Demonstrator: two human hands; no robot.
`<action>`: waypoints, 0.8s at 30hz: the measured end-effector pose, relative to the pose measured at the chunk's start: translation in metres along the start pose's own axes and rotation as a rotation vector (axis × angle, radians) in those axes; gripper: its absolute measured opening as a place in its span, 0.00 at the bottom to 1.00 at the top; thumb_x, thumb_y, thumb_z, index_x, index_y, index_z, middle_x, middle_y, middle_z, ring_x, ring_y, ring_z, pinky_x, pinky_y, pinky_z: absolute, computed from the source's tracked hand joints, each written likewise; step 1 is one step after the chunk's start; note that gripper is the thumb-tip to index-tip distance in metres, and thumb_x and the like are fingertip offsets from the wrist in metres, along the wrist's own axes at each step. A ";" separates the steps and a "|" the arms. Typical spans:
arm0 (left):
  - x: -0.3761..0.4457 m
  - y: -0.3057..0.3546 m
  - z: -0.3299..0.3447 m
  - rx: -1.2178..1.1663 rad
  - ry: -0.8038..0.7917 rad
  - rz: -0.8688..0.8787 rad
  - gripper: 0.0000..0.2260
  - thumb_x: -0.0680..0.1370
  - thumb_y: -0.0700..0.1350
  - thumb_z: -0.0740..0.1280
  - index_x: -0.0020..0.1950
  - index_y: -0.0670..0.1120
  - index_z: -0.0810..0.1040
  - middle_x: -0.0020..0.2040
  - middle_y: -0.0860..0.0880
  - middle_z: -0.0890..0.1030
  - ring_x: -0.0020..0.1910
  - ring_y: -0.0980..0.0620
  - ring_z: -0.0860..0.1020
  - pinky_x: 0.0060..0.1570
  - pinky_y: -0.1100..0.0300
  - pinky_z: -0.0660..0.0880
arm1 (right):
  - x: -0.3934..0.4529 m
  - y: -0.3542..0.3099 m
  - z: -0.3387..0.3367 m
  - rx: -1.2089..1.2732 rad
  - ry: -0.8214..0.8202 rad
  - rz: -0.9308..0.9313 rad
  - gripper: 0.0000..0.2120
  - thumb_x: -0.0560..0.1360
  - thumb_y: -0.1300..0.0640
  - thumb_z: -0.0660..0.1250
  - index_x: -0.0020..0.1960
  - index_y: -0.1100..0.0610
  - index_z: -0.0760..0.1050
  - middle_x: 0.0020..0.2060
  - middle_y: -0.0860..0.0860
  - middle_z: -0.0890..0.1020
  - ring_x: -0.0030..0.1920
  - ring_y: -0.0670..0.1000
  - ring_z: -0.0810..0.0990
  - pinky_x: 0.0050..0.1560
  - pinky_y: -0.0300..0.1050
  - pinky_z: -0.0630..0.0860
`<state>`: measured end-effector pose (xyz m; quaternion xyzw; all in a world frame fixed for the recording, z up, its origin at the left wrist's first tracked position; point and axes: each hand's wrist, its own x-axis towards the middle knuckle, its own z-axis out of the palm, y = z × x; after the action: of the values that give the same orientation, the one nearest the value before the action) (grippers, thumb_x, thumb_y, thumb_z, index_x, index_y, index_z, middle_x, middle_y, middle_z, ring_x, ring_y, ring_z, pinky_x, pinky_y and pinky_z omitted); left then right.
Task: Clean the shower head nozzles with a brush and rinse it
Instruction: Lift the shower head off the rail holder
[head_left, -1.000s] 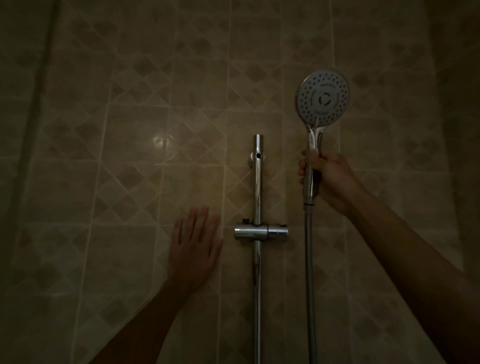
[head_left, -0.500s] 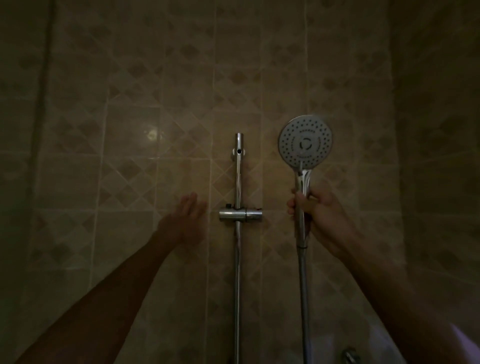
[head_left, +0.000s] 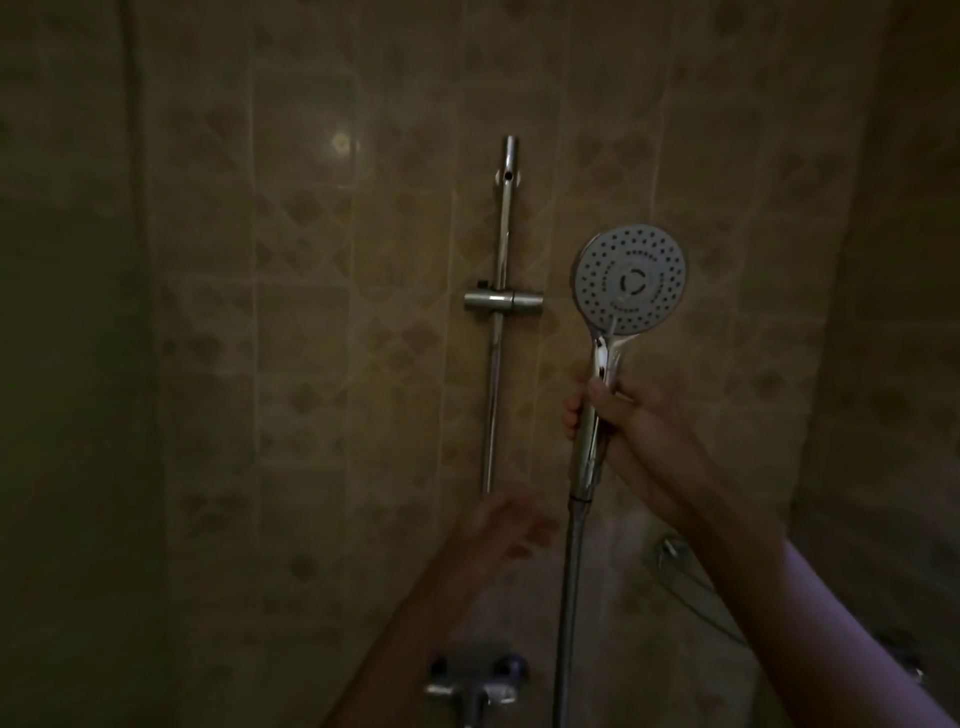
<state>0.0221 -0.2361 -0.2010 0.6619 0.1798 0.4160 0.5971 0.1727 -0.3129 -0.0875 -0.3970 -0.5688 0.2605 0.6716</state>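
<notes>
The round shower head faces me with its grey nozzle plate, right of the wall rail. My right hand grips its chrome handle just below the head, and the metal hose hangs straight down from it. My left hand is blurred in the air, low and left of the hose, with relaxed fingers holding nothing. No brush is in view.
A chrome slide rail with an empty holder bracket stands on the tiled wall. A chrome tap mixer sits at the bottom edge. The room is dim, with a dark wall on the left.
My left hand left the wall tiles and dropped lower, toward the hose. My right hand brought the shower head down. The view pulled back, so the tap mixer came into sight.
</notes>
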 end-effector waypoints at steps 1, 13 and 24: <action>-0.013 -0.009 0.012 -0.076 -0.015 -0.028 0.12 0.74 0.50 0.66 0.52 0.43 0.80 0.43 0.50 0.86 0.42 0.53 0.84 0.42 0.62 0.78 | -0.010 0.006 0.003 0.011 0.002 0.022 0.11 0.80 0.54 0.63 0.43 0.55 0.81 0.40 0.57 0.81 0.43 0.55 0.79 0.53 0.58 0.74; -0.130 -0.082 0.062 -0.334 0.304 -0.112 0.10 0.80 0.36 0.58 0.46 0.35 0.77 0.27 0.47 0.72 0.20 0.59 0.64 0.21 0.68 0.61 | -0.122 0.080 0.038 0.165 0.033 0.280 0.07 0.79 0.61 0.62 0.50 0.64 0.75 0.38 0.60 0.80 0.37 0.55 0.80 0.39 0.48 0.79; -0.188 -0.118 0.064 -0.421 0.446 -0.443 0.13 0.83 0.37 0.50 0.44 0.39 0.72 0.19 0.50 0.71 0.13 0.62 0.64 0.13 0.71 0.59 | -0.191 0.124 0.039 0.111 -0.049 0.453 0.11 0.77 0.53 0.65 0.52 0.61 0.78 0.44 0.62 0.82 0.46 0.61 0.79 0.47 0.58 0.72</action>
<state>-0.0090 -0.3895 -0.3718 0.3629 0.3546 0.4385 0.7418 0.1064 -0.3887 -0.2956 -0.4707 -0.4662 0.4450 0.6026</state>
